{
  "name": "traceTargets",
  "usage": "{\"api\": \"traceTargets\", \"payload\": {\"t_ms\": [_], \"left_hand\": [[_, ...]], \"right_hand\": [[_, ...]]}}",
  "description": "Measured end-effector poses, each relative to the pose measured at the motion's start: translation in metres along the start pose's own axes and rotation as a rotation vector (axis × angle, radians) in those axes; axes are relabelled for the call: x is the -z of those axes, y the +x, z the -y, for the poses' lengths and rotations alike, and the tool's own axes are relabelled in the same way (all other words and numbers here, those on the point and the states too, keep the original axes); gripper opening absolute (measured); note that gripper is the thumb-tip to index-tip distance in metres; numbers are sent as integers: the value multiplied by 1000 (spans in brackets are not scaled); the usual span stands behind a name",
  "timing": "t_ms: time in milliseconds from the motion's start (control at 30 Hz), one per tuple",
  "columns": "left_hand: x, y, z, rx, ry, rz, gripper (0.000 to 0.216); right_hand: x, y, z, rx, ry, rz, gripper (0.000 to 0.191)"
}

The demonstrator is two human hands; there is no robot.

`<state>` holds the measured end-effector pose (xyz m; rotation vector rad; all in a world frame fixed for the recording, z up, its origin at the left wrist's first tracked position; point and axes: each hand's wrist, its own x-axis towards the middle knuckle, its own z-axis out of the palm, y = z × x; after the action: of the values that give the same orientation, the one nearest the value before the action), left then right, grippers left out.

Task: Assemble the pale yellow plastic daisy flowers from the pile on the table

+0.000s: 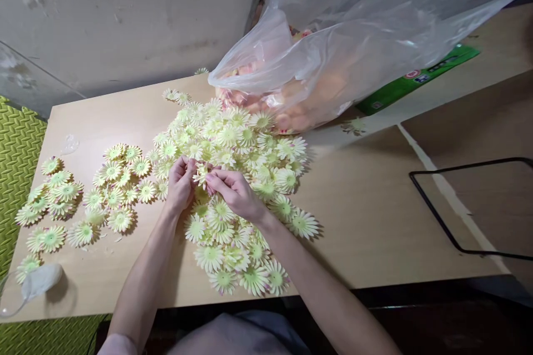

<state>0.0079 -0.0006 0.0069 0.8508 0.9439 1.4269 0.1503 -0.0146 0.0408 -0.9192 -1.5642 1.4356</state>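
Observation:
Between my two hands is a pale yellow-green artificial flower, held above the pile. My left hand pinches its left side, fingers closed. From the right, my right hand grips the same flower between thumb and fingers. Fingers hide part of its petals. A large heap of matching flower heads, cream with green centres and some purplish petal tips, spreads behind and beneath my hands. More of these flower heads lie nearer to me, between my forearms.
Smaller flower clusters lie on the wooden table to the left. A clear plastic bag of pinkish pieces stands behind the heap, beside a green packet. A transparent cup lies at front left; a black metal frame is at right.

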Motion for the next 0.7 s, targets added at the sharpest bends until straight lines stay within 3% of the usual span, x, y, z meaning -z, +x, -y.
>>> {"api": "traceTargets", "payload": {"t_ms": [200, 400, 500, 700], "left_hand": [[-5, -2, -2, -33, 62, -9, 39], [-8, -5, -8, -204, 259, -10, 34], [-8, -5, -7, -237, 267, -7, 35], [-7, -3, -4, -167, 155, -59, 35]], "right_hand": [[-1, -7, -3, 0, 45, -136, 45], [3, 2, 1, 124, -448, -202, 45], [5, 11, 4, 176, -540, -253, 39], [18, 26, 5, 200, -427, -151, 32]]}}
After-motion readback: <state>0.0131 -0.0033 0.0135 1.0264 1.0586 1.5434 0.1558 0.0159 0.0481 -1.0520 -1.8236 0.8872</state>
